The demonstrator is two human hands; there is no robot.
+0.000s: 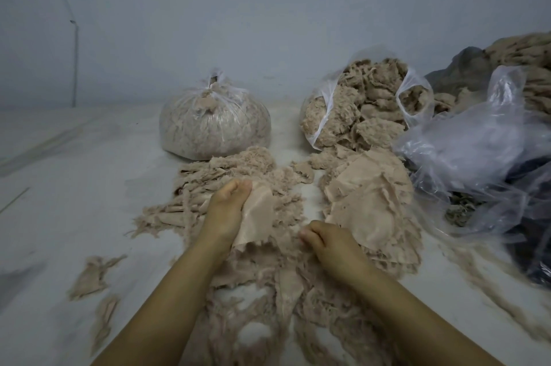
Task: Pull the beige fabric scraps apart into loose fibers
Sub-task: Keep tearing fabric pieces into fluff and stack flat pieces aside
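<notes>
Held one beige fabric scrap point(258, 218) clamped in the left hand point(225, 210), grip closed on the scrap's upper edge, cloth hanging down toward the wrist. Kept the right hand point(329, 242) curled shut just beside the scrap's frayed lower edge; could not tell whether that grip pinched threads from the edge or only loose fluff beneath. Lay everything on a pale surface point(74, 175), with the scrap lifted slightly above a mat of loose fibers point(268, 270) spread toward the viewer. To do this step well, probably best to anchor the cloth firmly with the left and draw small tufts off the ragged edge with the right, pulling sideways and away rather than yanking a whole strip, then re-gripping close to the fresh fray. Sat a heap of unpicked scraps point(369, 201) just right of the hands, near enough to snag or mix with finished fibers. Stood a knotted clear bag point(214, 124) of fluff behind, and an open bag point(363, 106) spilling fibers to its right, well clear of the work. Crowded the right edge with crumpled clear plastic point(471, 145) over dark cloth point(530, 249), likely to hamper wide pulls that way.
</notes>
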